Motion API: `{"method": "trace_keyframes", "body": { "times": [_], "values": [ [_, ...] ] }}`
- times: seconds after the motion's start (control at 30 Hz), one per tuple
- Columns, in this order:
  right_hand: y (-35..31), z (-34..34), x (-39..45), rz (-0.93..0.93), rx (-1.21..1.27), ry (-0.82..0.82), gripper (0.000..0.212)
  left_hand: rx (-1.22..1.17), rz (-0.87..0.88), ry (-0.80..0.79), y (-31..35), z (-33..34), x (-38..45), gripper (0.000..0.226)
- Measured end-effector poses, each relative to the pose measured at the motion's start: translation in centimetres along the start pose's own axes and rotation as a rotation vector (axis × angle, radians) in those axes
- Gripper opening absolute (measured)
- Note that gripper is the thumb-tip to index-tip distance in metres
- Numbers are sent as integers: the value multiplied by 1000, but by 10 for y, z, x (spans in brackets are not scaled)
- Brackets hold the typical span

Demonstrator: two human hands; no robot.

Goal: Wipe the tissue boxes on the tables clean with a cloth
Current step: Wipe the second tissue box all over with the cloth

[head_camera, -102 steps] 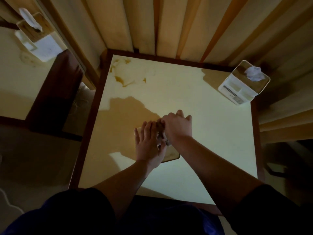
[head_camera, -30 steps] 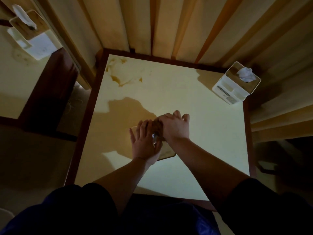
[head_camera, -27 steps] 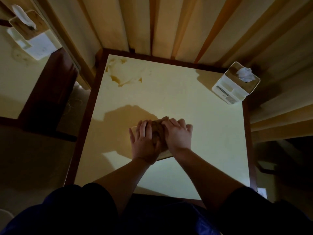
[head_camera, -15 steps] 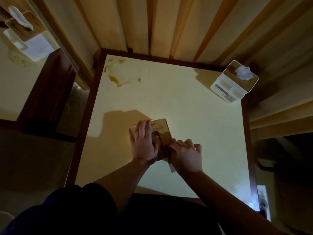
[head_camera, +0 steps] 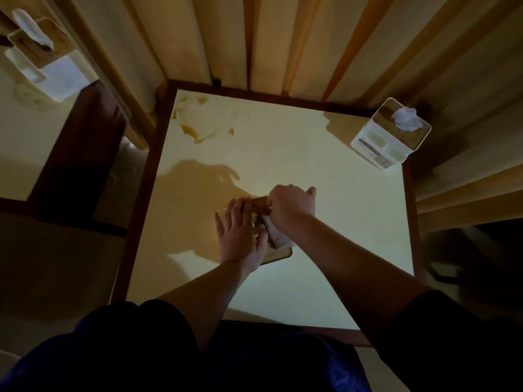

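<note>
Wooden lid (head_camera: 278, 254) stays put because my left hand (head_camera: 240, 236) presses flat on it while my right hand (head_camera: 291, 206) grips the cloth (head_camera: 276, 236) to scrub.

I stood over a square table (head_camera: 325, 171) with a pale yellow top and a dark wooden rim, its far left corner marked by brownish stains (head_camera: 198, 125). Beyond its far edge hung long cream curtains (head_camera: 283, 38) in folds with orange-brown stripes. To the left stood a second table (head_camera: 22, 142) of the same pale colour, and between the two ran a gap of dim floor (head_camera: 121, 176). Warm light fell across the tabletop and threw dark shadows on it.
</note>
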State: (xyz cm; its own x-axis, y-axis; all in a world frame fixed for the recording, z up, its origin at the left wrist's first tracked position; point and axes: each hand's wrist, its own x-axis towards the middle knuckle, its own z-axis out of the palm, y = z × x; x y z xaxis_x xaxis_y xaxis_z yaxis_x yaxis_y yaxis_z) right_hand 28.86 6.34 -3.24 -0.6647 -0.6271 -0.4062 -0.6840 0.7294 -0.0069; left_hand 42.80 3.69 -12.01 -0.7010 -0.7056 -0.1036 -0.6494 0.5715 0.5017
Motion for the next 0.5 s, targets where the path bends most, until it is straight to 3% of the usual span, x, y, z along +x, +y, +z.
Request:
{"method": "trace_keyframes", "body": {
  "times": [0.2, 0.37, 0.5],
  "values": [
    [-2, 6, 14, -27, 91, 109, 20, 2, 19, 17, 1, -1, 0, 73],
    [23, 55, -36, -63, 282, 260, 23, -16, -7, -10, 3, -2, 0, 78],
    [44, 86, -78, -57, 230, 260, 35, 6, 30, 36, -1, -2, 0, 77]
  ]
}}
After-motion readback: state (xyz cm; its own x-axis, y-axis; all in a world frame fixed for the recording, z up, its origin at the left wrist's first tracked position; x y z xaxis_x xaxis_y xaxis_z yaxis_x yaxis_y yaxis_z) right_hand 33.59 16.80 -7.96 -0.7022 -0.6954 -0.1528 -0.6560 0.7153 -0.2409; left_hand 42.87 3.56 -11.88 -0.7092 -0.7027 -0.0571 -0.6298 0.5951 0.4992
